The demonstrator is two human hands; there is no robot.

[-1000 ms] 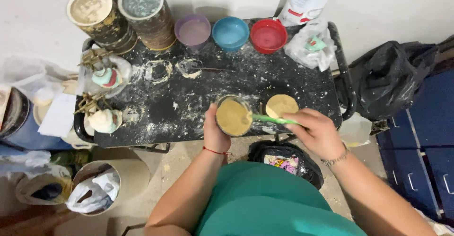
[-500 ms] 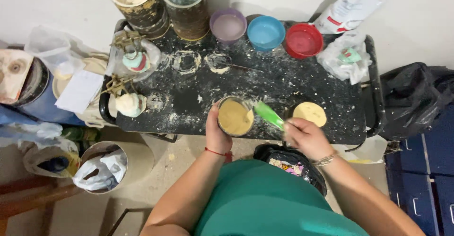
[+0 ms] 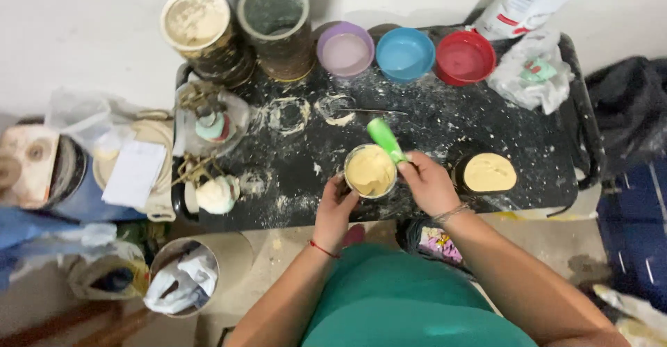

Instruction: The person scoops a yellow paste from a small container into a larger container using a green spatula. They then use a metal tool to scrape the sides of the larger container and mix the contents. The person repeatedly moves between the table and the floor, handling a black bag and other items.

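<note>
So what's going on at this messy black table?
A person in a green top stands at a black table dusted with white powder. Their left hand steadies a small tin full of pale yellow paste, while the right hand holds a green-handled tool at the tin's rim. A second round of the same paste sits to the right. Purple, blue and red bowls line the back edge.

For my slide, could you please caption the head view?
Left hand steadies a tin of tan paste while right hand holds a green-handled tool at its rim.
</note>
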